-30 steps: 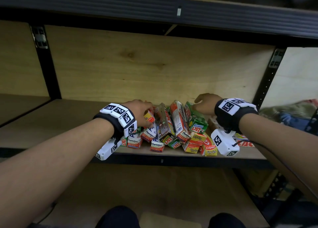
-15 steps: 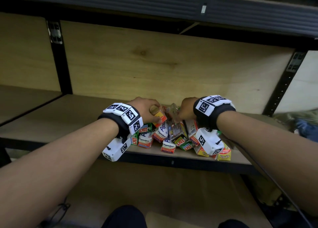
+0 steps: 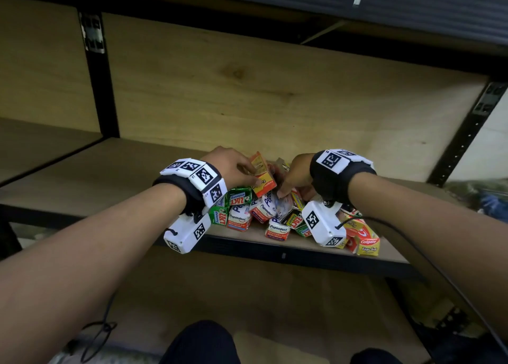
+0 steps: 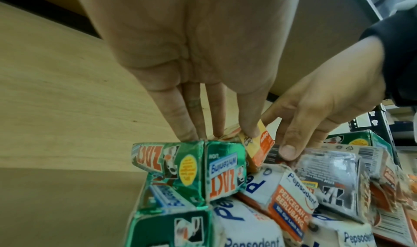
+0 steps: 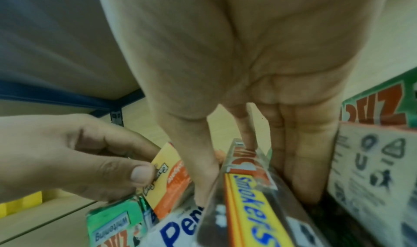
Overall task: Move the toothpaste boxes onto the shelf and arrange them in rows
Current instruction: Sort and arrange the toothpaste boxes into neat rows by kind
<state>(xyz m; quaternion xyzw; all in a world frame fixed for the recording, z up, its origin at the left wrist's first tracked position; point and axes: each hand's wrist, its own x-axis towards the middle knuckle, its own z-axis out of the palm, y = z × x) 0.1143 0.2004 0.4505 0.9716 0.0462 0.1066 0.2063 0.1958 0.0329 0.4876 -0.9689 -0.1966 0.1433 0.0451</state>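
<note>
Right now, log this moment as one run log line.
left hand: pinches orange Colgate box | right hand: grips silver Zact box | boxes piled on shelf, no rows yet

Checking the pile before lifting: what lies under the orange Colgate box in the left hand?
Its lower end rests on white Pepsodent boxes, beside a green Zact box. Anything deeper is covered.

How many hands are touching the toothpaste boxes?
2. The left hand pinches the yellow-orange box atop the pile. The right hand, just beside it, grips the silver box between thumb and fingers. No others show.
</note>
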